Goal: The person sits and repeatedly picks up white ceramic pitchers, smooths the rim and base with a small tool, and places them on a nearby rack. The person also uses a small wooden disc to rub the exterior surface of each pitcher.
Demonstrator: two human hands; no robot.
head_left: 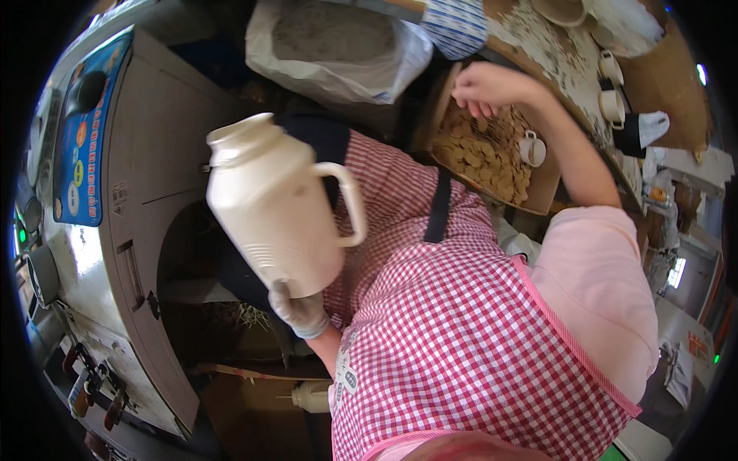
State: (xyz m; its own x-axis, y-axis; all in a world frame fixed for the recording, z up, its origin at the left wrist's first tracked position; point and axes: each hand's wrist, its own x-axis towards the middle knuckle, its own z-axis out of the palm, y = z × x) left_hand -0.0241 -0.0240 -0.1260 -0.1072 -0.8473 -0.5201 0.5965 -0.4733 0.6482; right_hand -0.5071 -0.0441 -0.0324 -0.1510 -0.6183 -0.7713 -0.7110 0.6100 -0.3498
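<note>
My left hand [294,306], in a pale glove, grips the lower end of a cream plastic jug [269,215] with a side handle and flared neck, held tilted over my checked apron. My bare right hand [484,91] is raised with curled fingers above a cardboard box [547,184] at the upper right; what the fingers hold, if anything, I cannot make out. Many small tan round pieces [480,161] and a small white cup-like part [532,150] with a handle lie in the box.
A white machine [138,107] with a blue mat [92,146] on top stands at the left, with tools [96,384] near its front. A large white sack [330,69] is at the top. A cluttered bench [576,69] with cream cups [613,106] runs along the right.
</note>
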